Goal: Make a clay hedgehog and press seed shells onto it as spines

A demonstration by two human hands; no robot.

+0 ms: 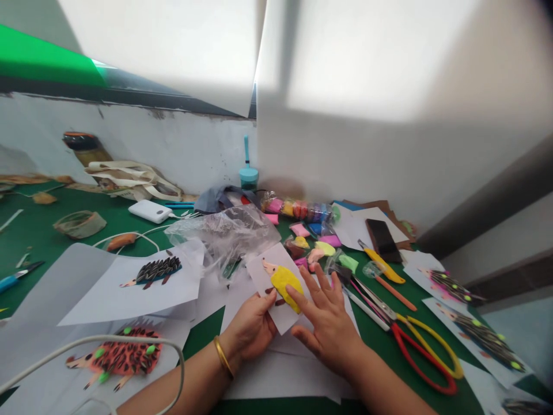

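My left hand (252, 327) is closed on the lower left edge of a small white card (264, 275) and holds it tilted up off the table. A yellow clay hedgehog (285, 280) with a pinkish head is stuck on the card. My right hand (327, 319) is open, fingers spread, and its index fingertip presses on the yellow clay. A gold bangle (222, 356) sits on my left wrist. White paper sheets (285, 374) lie under both hands.
Red and yellow scissors (421, 346) lie right of my right hand, beside a yellow cutter (382, 265) and a dark phone (382, 239). Coloured clay pieces (311, 233) and a crumpled plastic bag (228, 233) sit behind. Hedgehog pictures (158, 270) lie left and right on the green table (129, 216).
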